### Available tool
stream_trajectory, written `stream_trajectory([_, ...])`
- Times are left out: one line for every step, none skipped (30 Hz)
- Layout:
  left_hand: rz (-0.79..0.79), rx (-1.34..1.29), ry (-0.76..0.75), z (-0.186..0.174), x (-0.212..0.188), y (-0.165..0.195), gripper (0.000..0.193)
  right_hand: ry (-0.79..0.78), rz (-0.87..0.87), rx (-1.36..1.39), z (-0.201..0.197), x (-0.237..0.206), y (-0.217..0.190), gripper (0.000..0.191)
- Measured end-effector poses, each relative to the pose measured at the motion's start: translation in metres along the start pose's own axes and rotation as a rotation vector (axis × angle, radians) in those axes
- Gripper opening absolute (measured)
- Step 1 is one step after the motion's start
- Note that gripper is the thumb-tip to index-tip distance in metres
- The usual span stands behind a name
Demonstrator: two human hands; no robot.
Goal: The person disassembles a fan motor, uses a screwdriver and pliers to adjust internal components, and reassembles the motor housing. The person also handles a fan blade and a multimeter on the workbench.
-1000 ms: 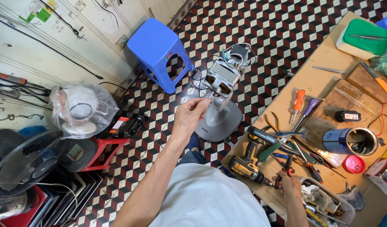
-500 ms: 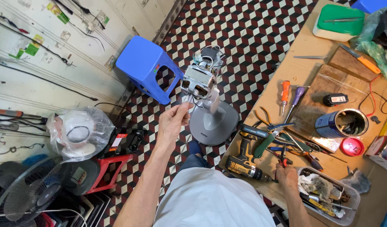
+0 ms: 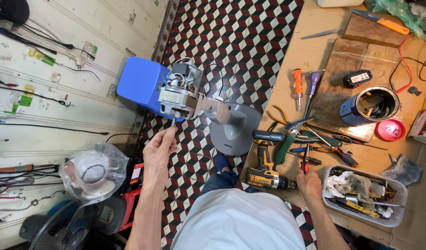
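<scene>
1. The left hand (image 3: 160, 149) is raised with its fingers pinched around the tip of the bare metal shaft that juts from the fan motor (image 3: 180, 95); nothing else is in its grasp.
2. The right hand (image 3: 309, 181) rests low at the edge of the desk (image 3: 310, 51), fingers closed on red-handled pliers (image 3: 306, 162) that stand up among the loose tools.
3. The stand fan (image 3: 222, 118) is on the tiled floor (image 3: 240, 28) between the person's knees and a blue plastic stool (image 3: 141, 85), tilted so the motor faces the left hand.
4. Progress, judging by appearances: guard, blades and rear housing are already off, and the windings, capacitor and thin wires lie exposed. The motor remains fixed to its neck and grey base (image 3: 236, 129), so work on the motor itself looks unfinished.
5. The motor is silver-grey, boxy and open-framed; the round base is smooth and intact.
6. Close by on the desk: a yellow-and-black cordless drill (image 3: 264, 173), an orange-handled screwdriver (image 3: 297, 85), a blue tin (image 3: 368, 106) of tools and a grey tray (image 3: 365, 194) of rags and small parts.
</scene>
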State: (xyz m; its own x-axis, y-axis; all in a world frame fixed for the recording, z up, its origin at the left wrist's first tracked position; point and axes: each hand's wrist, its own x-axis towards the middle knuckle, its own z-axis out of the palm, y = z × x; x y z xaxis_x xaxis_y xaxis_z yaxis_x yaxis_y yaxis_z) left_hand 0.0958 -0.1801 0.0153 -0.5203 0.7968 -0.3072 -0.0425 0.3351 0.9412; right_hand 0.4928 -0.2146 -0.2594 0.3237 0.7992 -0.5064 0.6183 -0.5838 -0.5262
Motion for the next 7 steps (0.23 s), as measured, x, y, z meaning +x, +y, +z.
stream_trajectory([0.003,0.003,0.009,0.0005,-0.0014,0.0005,0.027,-0.01,0.017,-0.008,0.0012,0.0024,0.0007,0.055])
stream_trajectory([0.005,0.006,0.019,0.0009,-0.003,0.001,0.027,-0.011,-0.001,-0.021,0.0019,0.0045,0.0018,0.054])
stream_trajectory([0.006,0.007,0.029,0.002,-0.0036,0.0014,0.027,-0.012,-0.019,-0.036,0.0017,0.0072,0.0028,0.053])
stream_trajectory([-0.001,0.013,0.045,0.003,-0.0036,0.002,0.028,-0.014,-0.038,-0.052,0.0015,0.0089,0.0037,0.051])
stream_trajectory([-0.008,0.018,0.062,0.0033,-0.0038,0.0023,0.028,-0.026,-0.032,-0.062,0.0013,0.0097,0.0046,0.053])
stream_trajectory([-0.015,0.023,0.08,0.0037,-0.0046,0.002,0.029,-0.038,-0.027,-0.073,0.0012,0.0105,0.0052,0.055])
stream_trajectory([-0.002,0.054,0.091,0.0036,-0.0061,0.0011,0.03,-0.049,-0.023,-0.083,0.0015,0.0117,0.0053,0.058])
